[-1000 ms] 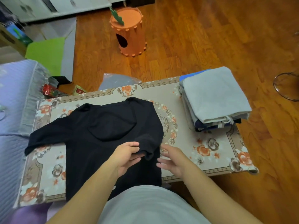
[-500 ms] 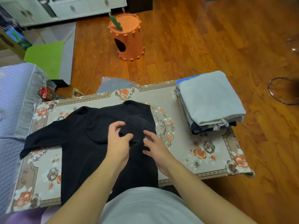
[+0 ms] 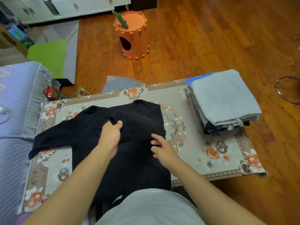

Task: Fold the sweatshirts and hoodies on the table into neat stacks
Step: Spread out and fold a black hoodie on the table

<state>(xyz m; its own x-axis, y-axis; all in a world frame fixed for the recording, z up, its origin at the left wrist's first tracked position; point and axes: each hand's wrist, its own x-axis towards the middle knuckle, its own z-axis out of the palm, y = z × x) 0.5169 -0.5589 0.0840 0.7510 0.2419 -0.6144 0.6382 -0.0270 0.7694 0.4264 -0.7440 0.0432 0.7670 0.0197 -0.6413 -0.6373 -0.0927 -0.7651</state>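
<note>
The table (image 3: 191, 161), covered in a floral cloth, is used as the folding surface. A black sweatshirt (image 3: 129, 159) is spread over its left and middle, one sleeve trailing off the left edge, so the body can be squared up. Finished garments are kept aside as a folded stack (image 3: 225, 98) at the right end. A fold of black fabric is pinched by the left hand (image 3: 110, 135), seemingly to carry it across; the right hand (image 3: 164, 148) is held open, fingers loosely spread, at the garment's right edge
</note>
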